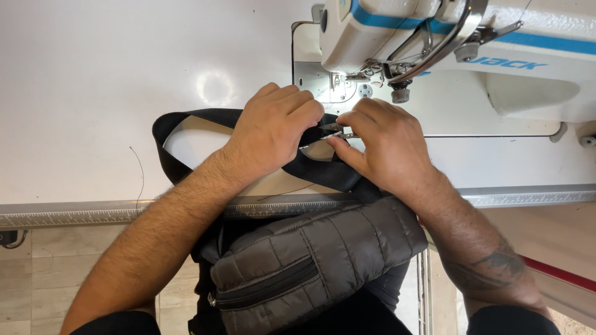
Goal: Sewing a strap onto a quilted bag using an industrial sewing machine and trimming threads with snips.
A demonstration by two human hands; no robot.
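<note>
My left hand (276, 127) lies fisted on a black webbing strap (186, 118) that loops across the white table. My right hand (385, 146) pinches a small pair of metal thread snips (335, 131), their tips at the strap between my two hands. Both hands sit just in front of the sewing machine's needle area (347, 87). A grey quilted bag (316, 260) with a zipper hangs from the strap over the table's front edge, resting on my lap.
A white and blue sewing machine (434, 37) stands at the back right on the white table (93, 93). A metal ruler strip (74, 214) runs along the table's front edge. Loose threads lie on the table. Tiled floor shows below left.
</note>
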